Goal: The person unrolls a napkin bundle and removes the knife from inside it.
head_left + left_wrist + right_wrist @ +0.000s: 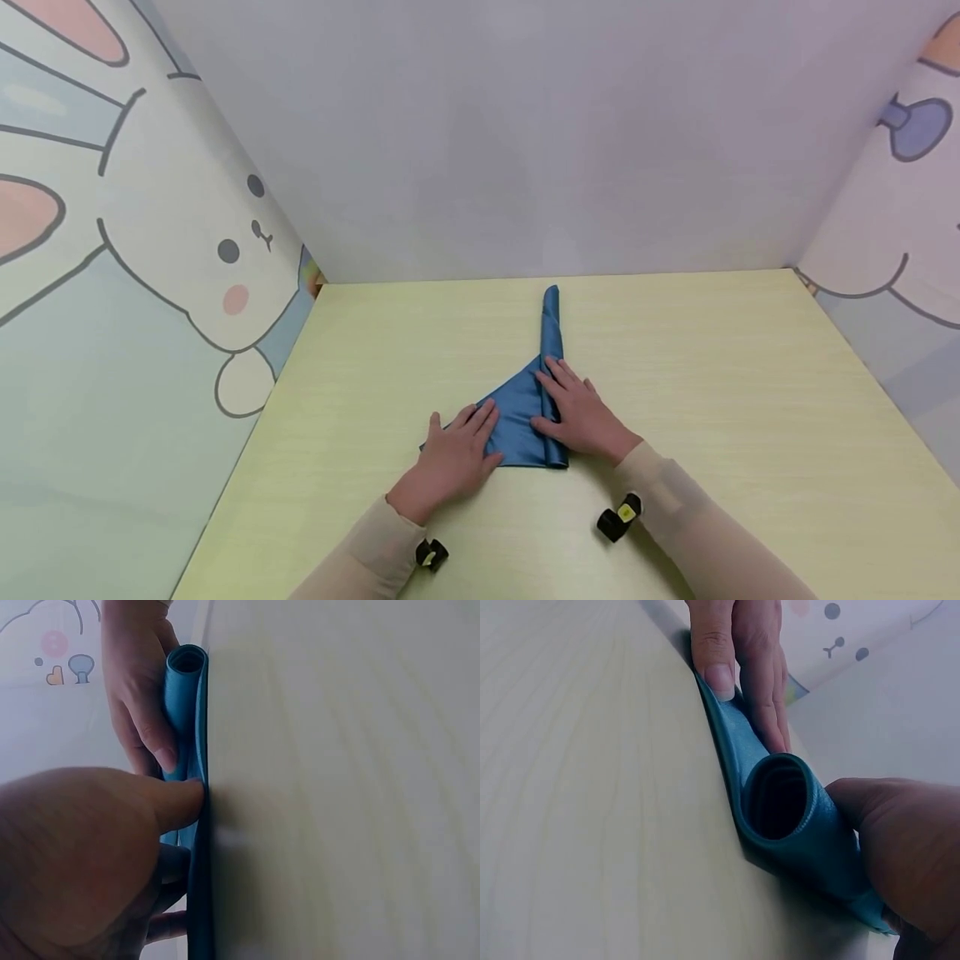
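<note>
A blue satiny cloth (520, 421) lies on the table, its right side wound into a narrow roll (552, 329) that points away from me. The flat part tapers to a corner on the left. My left hand (456, 460) rests on that flat left part, fingers extended. Across the near half of the roll lies my right hand (587, 418), fingers fairly straight and thumb at the roll's left side. Seen from the right wrist, the roll (780, 799) has a hollow, layered end. Part of the cloth's left corner is hidden under my left hand.
The pale wooden table (712, 375) meets a plain grey-white panel (525, 150) at its far edge. Cartoon-printed walls (187, 208) stand on the left and right. Small black devices (617, 518) are strapped at both wrists.
</note>
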Demonstrator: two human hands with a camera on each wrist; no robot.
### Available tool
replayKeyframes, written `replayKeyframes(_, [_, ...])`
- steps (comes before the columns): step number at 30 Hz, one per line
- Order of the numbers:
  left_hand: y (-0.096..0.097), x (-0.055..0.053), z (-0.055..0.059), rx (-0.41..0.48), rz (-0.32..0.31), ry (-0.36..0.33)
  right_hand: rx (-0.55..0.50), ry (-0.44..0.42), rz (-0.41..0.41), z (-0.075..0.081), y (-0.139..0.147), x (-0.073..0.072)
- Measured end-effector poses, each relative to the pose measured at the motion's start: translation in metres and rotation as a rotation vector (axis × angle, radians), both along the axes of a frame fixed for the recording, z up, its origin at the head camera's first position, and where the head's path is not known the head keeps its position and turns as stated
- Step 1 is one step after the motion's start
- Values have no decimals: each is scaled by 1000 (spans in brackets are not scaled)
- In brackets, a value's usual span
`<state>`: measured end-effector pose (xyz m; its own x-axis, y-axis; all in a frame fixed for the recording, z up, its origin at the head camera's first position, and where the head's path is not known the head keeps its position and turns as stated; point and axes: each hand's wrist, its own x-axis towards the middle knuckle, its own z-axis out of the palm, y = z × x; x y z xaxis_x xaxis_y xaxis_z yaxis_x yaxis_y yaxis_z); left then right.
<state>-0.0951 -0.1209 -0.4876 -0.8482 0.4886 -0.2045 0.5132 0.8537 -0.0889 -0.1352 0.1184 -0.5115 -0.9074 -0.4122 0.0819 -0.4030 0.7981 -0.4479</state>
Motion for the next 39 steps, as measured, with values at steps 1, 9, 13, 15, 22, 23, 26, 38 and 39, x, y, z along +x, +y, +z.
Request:
replayKeyframes(1, [-1,-1,0,-1,-1,1,-2,-3,0,0,0,0])
replayKeyframes(9, [-10,-4,0,15,6,-26,-22,-14,-14,1,-1,1])
replayKeyframes(13, [-15,-6,1,30,10,-38,-49,-36,-22,3,-2,1])
replayKeyframes(15, [-18,-7,1,28,8,-42,-60,-51,-25,4,-2,1])
replayKeyframes(22, [-25,-12,0,30,10,-66,-88,-81,-24,7,-5,0])
replayKeyframes(23, [-26,-13,0,35,12,-69,-91,-85,-24,7,-5,0])
replayKeyframes(26, [-30,-14,1,52,16,-73,-92,-95,-25,7,-6,-1])
replayKeyframes(38, [-56,-20,2,98,50,-96,-128,-152,-3,3,-5,-2])
replayKeyframes(39, [-57,-21,2,101,49,-100,-127,-146,0,2,-5,-1])
